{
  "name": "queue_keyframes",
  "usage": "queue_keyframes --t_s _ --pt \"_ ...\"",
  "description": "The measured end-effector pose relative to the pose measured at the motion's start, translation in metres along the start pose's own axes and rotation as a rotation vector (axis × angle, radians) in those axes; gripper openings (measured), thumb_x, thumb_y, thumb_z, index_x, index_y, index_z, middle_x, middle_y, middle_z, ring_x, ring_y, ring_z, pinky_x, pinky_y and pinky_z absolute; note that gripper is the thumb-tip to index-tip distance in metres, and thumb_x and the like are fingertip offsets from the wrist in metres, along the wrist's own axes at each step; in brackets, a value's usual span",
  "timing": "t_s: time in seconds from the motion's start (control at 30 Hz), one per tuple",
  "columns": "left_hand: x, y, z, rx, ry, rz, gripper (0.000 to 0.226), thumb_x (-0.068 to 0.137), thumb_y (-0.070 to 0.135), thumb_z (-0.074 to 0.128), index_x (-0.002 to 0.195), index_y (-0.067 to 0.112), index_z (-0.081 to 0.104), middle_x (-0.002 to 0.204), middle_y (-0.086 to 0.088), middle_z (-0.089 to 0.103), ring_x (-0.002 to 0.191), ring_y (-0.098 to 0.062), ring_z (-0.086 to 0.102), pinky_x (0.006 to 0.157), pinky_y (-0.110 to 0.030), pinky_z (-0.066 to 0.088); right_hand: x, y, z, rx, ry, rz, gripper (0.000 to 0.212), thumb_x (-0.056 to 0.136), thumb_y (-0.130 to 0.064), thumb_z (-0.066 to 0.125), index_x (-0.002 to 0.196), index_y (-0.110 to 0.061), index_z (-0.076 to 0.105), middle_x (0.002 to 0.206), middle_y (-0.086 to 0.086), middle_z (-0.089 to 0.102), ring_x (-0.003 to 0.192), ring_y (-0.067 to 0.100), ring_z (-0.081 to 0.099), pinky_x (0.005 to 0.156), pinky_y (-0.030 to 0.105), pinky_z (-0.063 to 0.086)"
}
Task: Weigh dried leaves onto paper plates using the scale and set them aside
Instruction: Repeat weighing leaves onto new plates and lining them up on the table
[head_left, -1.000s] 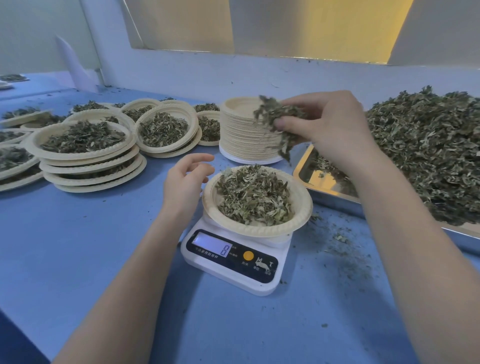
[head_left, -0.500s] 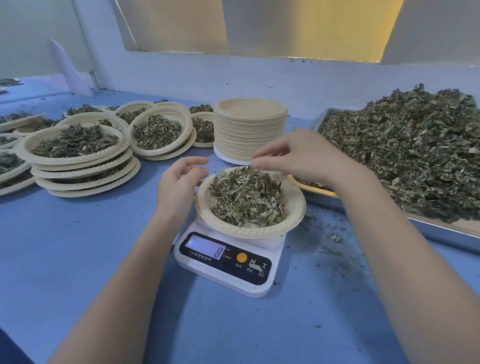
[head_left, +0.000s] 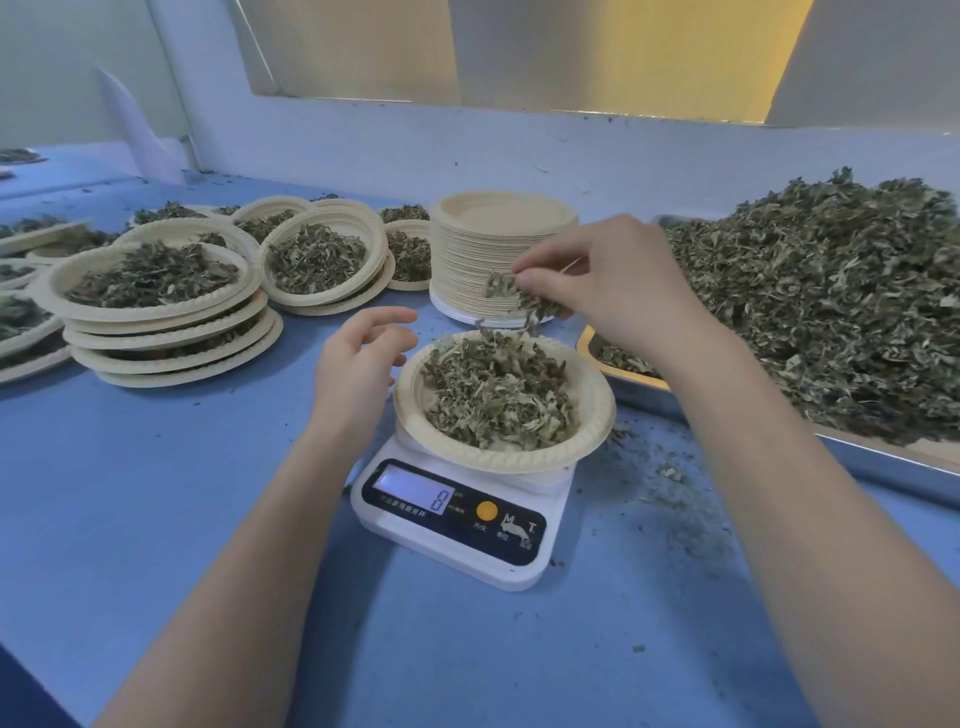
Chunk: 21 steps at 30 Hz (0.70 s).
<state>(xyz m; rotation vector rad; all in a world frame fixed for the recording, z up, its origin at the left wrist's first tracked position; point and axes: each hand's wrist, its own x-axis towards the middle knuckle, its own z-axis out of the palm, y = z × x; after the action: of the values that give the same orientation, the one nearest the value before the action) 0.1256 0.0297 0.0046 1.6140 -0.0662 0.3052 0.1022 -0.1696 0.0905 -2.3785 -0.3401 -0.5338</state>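
Observation:
A paper plate heaped with dried leaves sits on a white digital scale whose display reads 8. My right hand hovers above the plate's far rim and pinches a small tuft of leaves. My left hand is beside the plate's left rim, fingers loosely curved and holding nothing. A big heap of dried leaves fills a metal tray on the right.
A tall stack of empty paper plates stands behind the scale. Stacks of filled plates cover the blue table's left side, with more behind. Leaf crumbs lie right of the scale. A wall runs along the back.
My right hand came down to the plate on the scale, then rose again above its far rim with a small pinch of leaves. My left hand stayed beside the plate.

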Motion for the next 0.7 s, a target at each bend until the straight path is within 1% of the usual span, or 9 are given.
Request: queue_keyframes --t_s 0.13,0.23,0.3,0.37,0.53,0.7 --pt "-0.0003 0.0004 -0.0004 -0.002 -0.003 0.0 0.019 0.085 0.012 0.056 0.09 0.026 0.069 0.087 0.001 0.059 0.073 -0.013 0.053 0.063 -0.024 0.041 -0.0006 0.0 -0.0054 0.038 0.064 0.008 0.01 0.086 -0.022 0.068 0.094 -0.023 0.075 0.07 -0.024 0.058 0.056 -0.015 0.055 0.054 0.003 0.044" --pt "-0.0002 0.0008 -0.0006 0.0 0.002 -0.001 0.019 0.085 0.012 0.057 0.09 0.025 0.069 0.086 0.001 0.06 0.073 -0.013 0.054 0.063 -0.025 0.041 -0.0003 0.0009 -0.0062 0.034 0.078 0.008 0.01 0.086 -0.022 0.069 0.094 -0.023 0.075 0.071 -0.02 0.061 0.055 -0.015 0.055 0.058 0.001 0.042" --pt "-0.0004 0.0011 -0.0001 -0.001 0.001 -0.002 0.019 0.085 0.012 0.056 0.091 0.024 0.069 0.086 0.0 0.059 0.073 -0.013 0.053 0.063 -0.025 0.041 -0.0003 0.0011 -0.0064 0.047 0.086 0.016 0.009 0.086 -0.021 0.069 0.093 -0.023 0.075 0.068 -0.022 0.059 0.054 -0.014 0.055 0.056 0.002 0.042" --pt "-0.001 0.0013 0.0004 -0.003 0.0 -0.003 0.019 0.085 0.011 0.056 0.091 0.024 0.069 0.086 0.0 0.059 0.072 -0.013 0.053 0.062 -0.024 0.041 -0.0004 0.0004 -0.0064 0.065 0.088 0.016 0.009 0.085 -0.02 0.07 0.093 -0.023 0.075 0.066 -0.024 0.058 0.053 -0.013 0.056 0.052 0.003 0.041" --pt "-0.0012 0.0016 0.0004 0.001 0.002 -0.01 0.019 0.085 0.011 0.056 0.091 0.023 0.069 0.086 0.001 0.059 0.072 -0.013 0.053 0.063 -0.025 0.041 -0.0009 -0.0019 -0.0053 0.079 0.062 -0.004 0.01 0.085 -0.021 0.07 0.093 -0.024 0.075 0.073 -0.02 0.06 0.054 -0.017 0.054 0.054 0.0 0.039" --pt "-0.0014 0.0023 0.0004 -0.001 0.008 -0.011 0.019 0.085 0.011 0.056 0.09 0.024 0.069 0.086 0.001 0.059 0.072 -0.012 0.053 0.062 -0.025 0.041 -0.0007 -0.0007 -0.005 0.08 0.054 0.002 0.01 0.085 -0.021 0.071 0.093 -0.026 0.074 0.074 -0.018 0.061 0.056 -0.017 0.053 0.057 0.0 0.039"
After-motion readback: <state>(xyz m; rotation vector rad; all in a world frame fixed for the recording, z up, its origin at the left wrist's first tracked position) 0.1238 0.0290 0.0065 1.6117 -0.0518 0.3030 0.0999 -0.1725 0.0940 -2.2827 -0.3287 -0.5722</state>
